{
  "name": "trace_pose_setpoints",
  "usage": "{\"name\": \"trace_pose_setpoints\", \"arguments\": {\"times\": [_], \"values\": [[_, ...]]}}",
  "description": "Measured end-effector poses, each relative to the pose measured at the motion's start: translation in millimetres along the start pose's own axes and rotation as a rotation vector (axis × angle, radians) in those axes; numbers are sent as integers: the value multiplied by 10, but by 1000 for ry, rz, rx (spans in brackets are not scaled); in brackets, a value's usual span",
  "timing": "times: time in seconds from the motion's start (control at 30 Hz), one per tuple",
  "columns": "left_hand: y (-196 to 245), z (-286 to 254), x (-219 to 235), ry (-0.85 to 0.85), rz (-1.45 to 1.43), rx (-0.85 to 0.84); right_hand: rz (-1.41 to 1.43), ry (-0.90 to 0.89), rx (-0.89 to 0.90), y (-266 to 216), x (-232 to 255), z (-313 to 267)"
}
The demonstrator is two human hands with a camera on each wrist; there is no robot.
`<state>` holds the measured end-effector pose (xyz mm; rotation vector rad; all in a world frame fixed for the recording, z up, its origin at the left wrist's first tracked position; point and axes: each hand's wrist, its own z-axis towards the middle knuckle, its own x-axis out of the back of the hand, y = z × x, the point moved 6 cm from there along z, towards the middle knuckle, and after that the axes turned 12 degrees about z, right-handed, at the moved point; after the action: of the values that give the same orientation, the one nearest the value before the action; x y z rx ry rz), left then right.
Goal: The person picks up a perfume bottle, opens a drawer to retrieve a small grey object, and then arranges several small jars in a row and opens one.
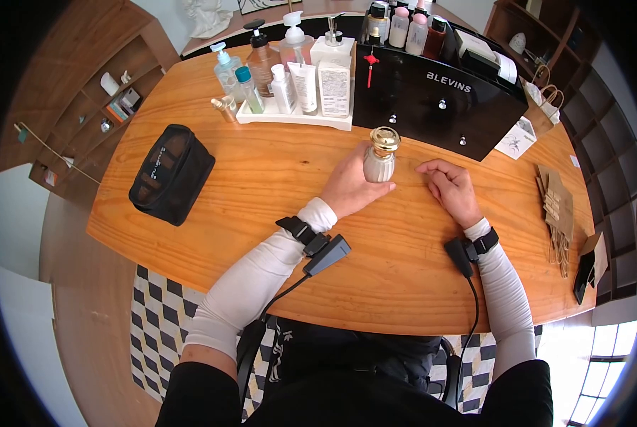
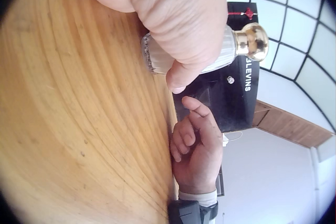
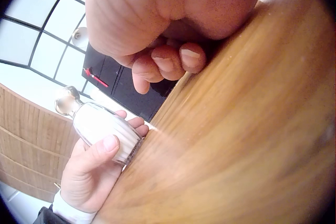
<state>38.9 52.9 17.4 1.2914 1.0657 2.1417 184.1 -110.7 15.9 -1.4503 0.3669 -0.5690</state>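
Note:
My left hand [image 1: 348, 183] grips a fluted, whitish glass perfume bottle [image 1: 380, 168] with a round gold cap. In the left wrist view the thumb lies along the side of the bottle [image 2: 227, 50], and the palm hides part of its body. The right wrist view shows the bottle [image 3: 102, 129] upright relative to the table, its base close over the wood. My right hand [image 1: 452, 191] rests on the table to the right of the bottle, holding nothing. Its fingers are loosely curled, as the right wrist view shows.
A black drawer box [image 1: 432, 99] with bottles on top stands behind the hands. Left of it, a white tray [image 1: 293, 119] carries several pump bottles and tubes. A black pouch [image 1: 172, 174] lies at the left, and brown paper bags [image 1: 557, 203] are at the right edge.

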Motion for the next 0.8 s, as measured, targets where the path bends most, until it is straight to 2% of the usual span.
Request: {"name": "trace_pose_setpoints", "arguments": {"times": [0.23, 0.5, 0.6, 0.8], "values": [[7, -10, -14, -11, 7, 26, -23, -8, 10, 38, 22, 10], [15, 9, -7, 64, -3, -49, -23, -2, 15, 31, 24, 7], [-4, 4, -15, 17, 1, -9, -22, 0, 9, 24, 27, 10], [9, -2, -14, 30, -21, -10, -48, -9, 17, -1, 16, 2]]}}
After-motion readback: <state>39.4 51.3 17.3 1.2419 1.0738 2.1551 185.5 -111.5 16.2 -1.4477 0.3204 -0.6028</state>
